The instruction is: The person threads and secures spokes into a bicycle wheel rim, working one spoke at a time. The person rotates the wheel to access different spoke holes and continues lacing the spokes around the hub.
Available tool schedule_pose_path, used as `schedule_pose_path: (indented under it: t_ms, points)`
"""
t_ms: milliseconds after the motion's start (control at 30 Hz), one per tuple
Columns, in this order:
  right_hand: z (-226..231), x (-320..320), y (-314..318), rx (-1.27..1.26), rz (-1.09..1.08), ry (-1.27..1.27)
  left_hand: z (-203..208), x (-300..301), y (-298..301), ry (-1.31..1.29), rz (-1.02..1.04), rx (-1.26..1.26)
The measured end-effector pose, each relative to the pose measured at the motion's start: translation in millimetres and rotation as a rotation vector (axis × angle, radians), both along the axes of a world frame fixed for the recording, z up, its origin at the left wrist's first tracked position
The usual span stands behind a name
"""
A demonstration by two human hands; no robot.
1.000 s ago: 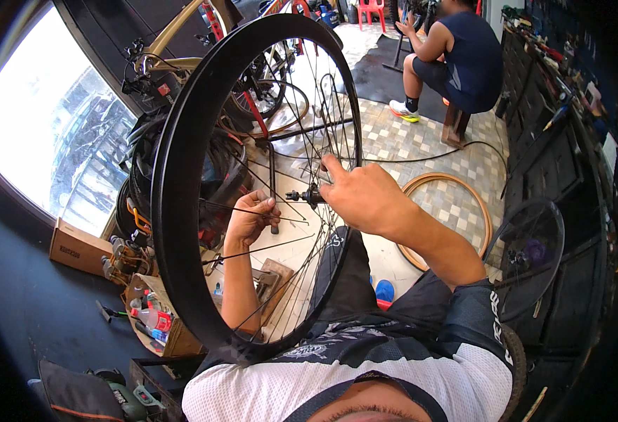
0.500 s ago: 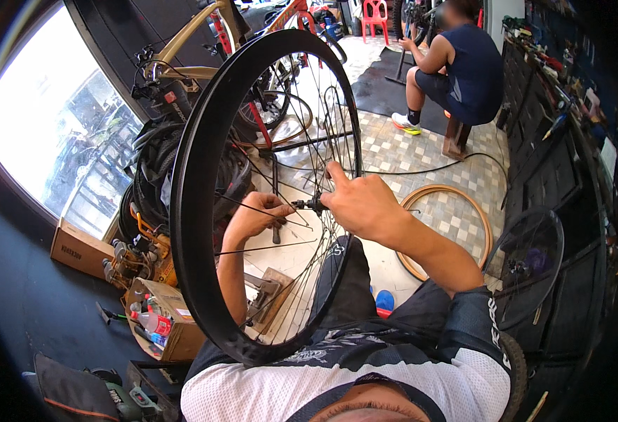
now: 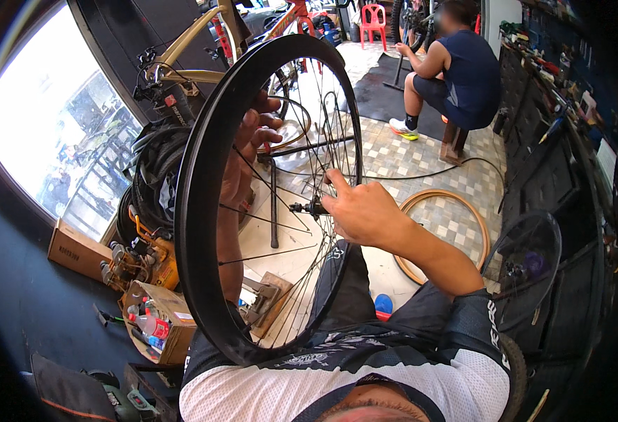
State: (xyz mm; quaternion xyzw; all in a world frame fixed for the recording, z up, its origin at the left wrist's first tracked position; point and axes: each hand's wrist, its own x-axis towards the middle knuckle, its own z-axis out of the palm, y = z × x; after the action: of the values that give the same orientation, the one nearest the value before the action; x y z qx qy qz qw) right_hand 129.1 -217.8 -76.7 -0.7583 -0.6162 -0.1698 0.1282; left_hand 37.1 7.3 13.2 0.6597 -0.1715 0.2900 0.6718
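Observation:
A black deep-rimmed bicycle wheel [image 3: 201, 211] stands upright in front of me, tilted, its lower edge against my shirt. Thin black spokes run to the small black hub [image 3: 309, 208]. On the left, a few spokes [image 3: 270, 254] have free ends beside the hub. My right hand [image 3: 365, 209] is closed around the hub's right end, its index finger lying along the spokes. Behind the left part of the rim, my left hand [image 3: 249, 144] is raised with its fingers apart; the rim hides part of it, and I see nothing in it.
A person [image 3: 467, 70] sits on a low stool ahead to the right. Tan tyres [image 3: 485, 232] lie on the tiled floor. To the left are a cardboard box of bottles [image 3: 175, 330], a yellow machine [image 3: 156, 253] and hanging black tyres [image 3: 158, 169]. Black drawers [image 3: 544, 155] line the right.
My left hand has left the hub end and moved up and toward the rim, its fingers opening. The right hand stays at the hub. The wheel has barely shifted.

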Motion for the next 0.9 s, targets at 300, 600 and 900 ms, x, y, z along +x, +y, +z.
schedule_pose_path:
  t_ms: [300, 600, 900]
  points:
    - [3, -3, -19, -0.010, -0.057, -0.018, -10, 15, -3, -0.143, -0.218, -0.154]
    - [4, -13, -50, -0.035, -0.221, -0.003, -11, 14, 11, -0.169, -0.188, -0.121]
    - [43, 8, -100, 0.135, -0.126, 0.223, -11, 11, 23, -0.251, -0.146, -0.062]
